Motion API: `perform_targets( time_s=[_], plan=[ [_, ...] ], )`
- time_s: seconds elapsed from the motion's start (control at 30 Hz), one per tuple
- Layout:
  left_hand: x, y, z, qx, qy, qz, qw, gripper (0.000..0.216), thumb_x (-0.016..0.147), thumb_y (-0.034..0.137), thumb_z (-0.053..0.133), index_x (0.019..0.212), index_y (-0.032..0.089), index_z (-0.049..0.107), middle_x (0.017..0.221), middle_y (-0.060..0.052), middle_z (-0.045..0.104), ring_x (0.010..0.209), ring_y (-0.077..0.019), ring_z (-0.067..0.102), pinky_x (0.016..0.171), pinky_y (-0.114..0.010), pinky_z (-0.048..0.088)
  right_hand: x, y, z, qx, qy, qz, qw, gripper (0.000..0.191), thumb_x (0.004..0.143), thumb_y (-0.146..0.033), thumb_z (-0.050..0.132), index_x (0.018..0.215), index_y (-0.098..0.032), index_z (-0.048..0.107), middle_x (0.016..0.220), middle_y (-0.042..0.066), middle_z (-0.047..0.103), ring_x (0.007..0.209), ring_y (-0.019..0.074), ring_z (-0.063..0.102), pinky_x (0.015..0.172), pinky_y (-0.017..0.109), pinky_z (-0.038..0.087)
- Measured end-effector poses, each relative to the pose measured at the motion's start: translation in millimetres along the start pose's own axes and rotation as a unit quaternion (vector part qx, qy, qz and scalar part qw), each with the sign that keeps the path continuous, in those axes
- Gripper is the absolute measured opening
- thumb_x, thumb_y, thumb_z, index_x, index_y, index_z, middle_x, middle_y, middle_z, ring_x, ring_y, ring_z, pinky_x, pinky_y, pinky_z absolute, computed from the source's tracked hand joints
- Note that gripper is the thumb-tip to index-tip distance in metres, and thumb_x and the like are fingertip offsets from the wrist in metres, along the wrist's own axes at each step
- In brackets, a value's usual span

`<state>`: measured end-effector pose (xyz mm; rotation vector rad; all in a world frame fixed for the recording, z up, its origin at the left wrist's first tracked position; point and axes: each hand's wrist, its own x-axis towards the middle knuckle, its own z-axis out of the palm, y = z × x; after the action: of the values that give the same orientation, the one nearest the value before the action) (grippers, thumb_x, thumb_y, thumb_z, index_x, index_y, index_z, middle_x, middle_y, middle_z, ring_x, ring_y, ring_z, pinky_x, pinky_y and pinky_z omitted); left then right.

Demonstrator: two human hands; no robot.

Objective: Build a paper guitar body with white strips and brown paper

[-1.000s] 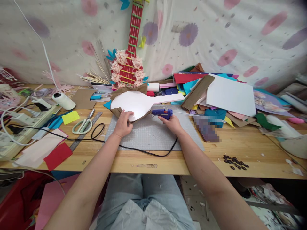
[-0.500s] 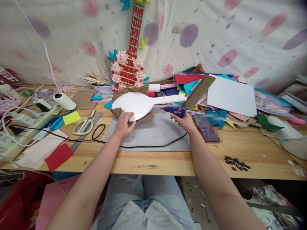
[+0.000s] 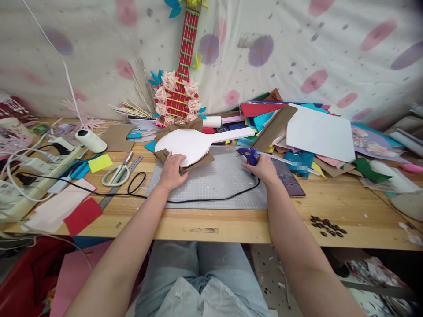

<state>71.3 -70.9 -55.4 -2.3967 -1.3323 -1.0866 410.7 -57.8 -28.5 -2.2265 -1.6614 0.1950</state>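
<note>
A white guitar-shaped cutout (image 3: pixel 194 141) lies on brown paper (image 3: pixel 161 154) at the far edge of a grey cutting mat (image 3: pixel 214 185). My left hand (image 3: pixel 172 171) presses its fingers on the cutout's near edge, gripping it together with the brown paper. My right hand (image 3: pixel 261 168) is closed round a blue glue gun (image 3: pixel 248 153) at the mat's right edge, nozzle pointing left, its black cord (image 3: pixel 211 199) trailing across the mat. A phone (image 3: pixel 291 182) lies just right of that hand.
Scissors (image 3: pixel 116 172) and a metal ruler (image 3: pixel 120 180) lie left of the mat. A power strip (image 3: pixel 36 169) and thread spool (image 3: pixel 90 140) sit far left. A pile of coloured paper and a white sheet (image 3: pixel 319 132) crowd the right. Dark beads (image 3: pixel 325 224) lie near the front edge. A red paper guitar (image 3: pixel 180 90) leans on the wall.
My right hand has carried the glue gun rightward, away from the cutout to the mat's right edge. My left hand has stayed on the cutout.
</note>
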Motion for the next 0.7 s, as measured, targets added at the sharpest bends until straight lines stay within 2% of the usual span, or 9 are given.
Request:
perform_targets(
  time_s=[0.1,0.17,0.2,0.23,0.3,0.37,0.4,0.57,0.7],
  plan=[
    [0.2,-1.1,1.6,0.010,0.008,0.000,1.000,0.045,0.068,0.016,0.059,0.111,0.016,0.048,0.110,-0.011,0.059,0.109,-0.0245,0.054,0.110,-0.048,0.028,-15.0,-6.4,-19.0,-0.087,-0.086,0.013,0.992,0.054,0.065,-0.060,0.063,0.093,-0.015,0.056,0.098,0.015,0.062,0.092,0.0300,0.059,0.072,0.036,0.043],
    [0.4,-1.7,2.5,0.012,0.004,-0.002,1.000,0.045,0.068,0.016,0.058,0.112,0.017,0.049,0.110,-0.010,0.060,0.109,-0.0245,0.054,0.110,-0.049,0.028,-24.6,-18.0,-22.1,-0.076,-0.157,-0.047,0.984,0.044,0.067,-0.058,0.062,0.085,-0.019,0.055,0.084,0.009,0.063,0.080,0.0261,0.060,0.066,0.035,0.043],
    [0.4,-2.1,2.9,0.014,0.001,-0.001,1.000,0.044,0.069,0.016,0.058,0.112,0.017,0.049,0.111,-0.010,0.060,0.109,-0.0244,0.054,0.110,-0.049,0.028,-28.4,-26.4,-19.6,-0.052,-0.162,-0.098,0.981,0.039,0.068,-0.054,0.063,0.085,-0.020,0.054,0.082,0.006,0.062,0.078,0.0243,0.060,0.066,0.033,0.044],
    [0.4,-2.5,3.3,0.016,-0.001,0.001,1.000,0.043,0.069,0.016,0.058,0.112,0.017,0.049,0.111,-0.010,0.060,0.109,-0.0243,0.054,0.110,-0.049,0.028,-31.1,-36.4,-14.7,-0.019,-0.141,-0.163,0.976,0.036,0.069,-0.047,0.065,0.088,-0.020,0.054,0.086,0.006,0.062,0.080,0.0230,0.059,0.067,0.033,0.044],
    [0.2,-3.4,4.0,0.023,0.000,0.007,1.000,0.042,0.070,0.015,0.057,0.112,0.017,0.050,0.111,-0.010,0.061,0.109,-0.0242,0.054,0.110,-0.049,0.028,-32.9,-59.4,-0.2,0.033,-0.047,-0.301,0.952,0.037,0.070,-0.034,0.067,0.100,-0.020,0.052,0.102,0.009,0.058,0.095,0.0244,0.055,0.076,0.034,0.044],
    [0.1,-4.2,4.4,0.031,0.004,0.015,0.999,0.041,0.072,0.014,0.057,0.112,0.017,0.050,0.110,-0.010,0.061,0.109,-0.0241,0.054,0.110,-0.049,0.028,-31.2,-82.3,14.7,0.035,0.034,-0.386,0.921,0.040,0.072,-0.025,0.065,0.108,-0.018,0.050,0.111,0.012,0.054,0.104,0.0271,0.049,0.083,0.039,0.042],
    [0.1,-4.3,4.4,0.034,0.005,0.018,0.999,0.040,0.072,0.014,0.057,0.112,0.017,0.051,0.110,-0.010,0.062,0.108,-0.0241,0.054,0.110,-0.048,0.029,-29.7,-92.3,20.6,0.021,0.052,-0.414,0.909,0.040,0.071,-0.022,0.065,0.109,-0.017,0.051,0.113,0.013,0.053,0.105,0.0277,0.048,0.084,0.039,0.041],
    [2.3,-1.6,2.6,0.036,-0.008,0.018,0.999,0.034,0.076,0.018,0.058,0.110,0.018,0.054,0.107,-0.008,0.064,0.105,-0.0231,0.057,0.110,-0.049,0.028,-26.2,-113.8,27.6,-0.047,0.057,-0.488,0.870,0.011,0.081,-0.015,0.052,0.089,-0.016,0.059,0.102,0.012,0.060,0.098,0.0259,0.049,0.083,0.037,0.040],
    [5.1,2.1,2.2,0.029,-0.007,0.019,0.999,0.025,0.079,0.023,0.058,0.104,0.022,0.059,0.107,-0.005,0.066,0.101,-0.0217,0.059,0.112,-0.052,0.020,-25.5,-111.6,19.8,-0.045,0.075,-0.505,0.859,0.012,0.085,-0.016,0.047,0.086,-0.016,0.059,0.099,0.012,0.062,0.095,0.0238,0.051,0.082,0.035,0.040]
  ],
)
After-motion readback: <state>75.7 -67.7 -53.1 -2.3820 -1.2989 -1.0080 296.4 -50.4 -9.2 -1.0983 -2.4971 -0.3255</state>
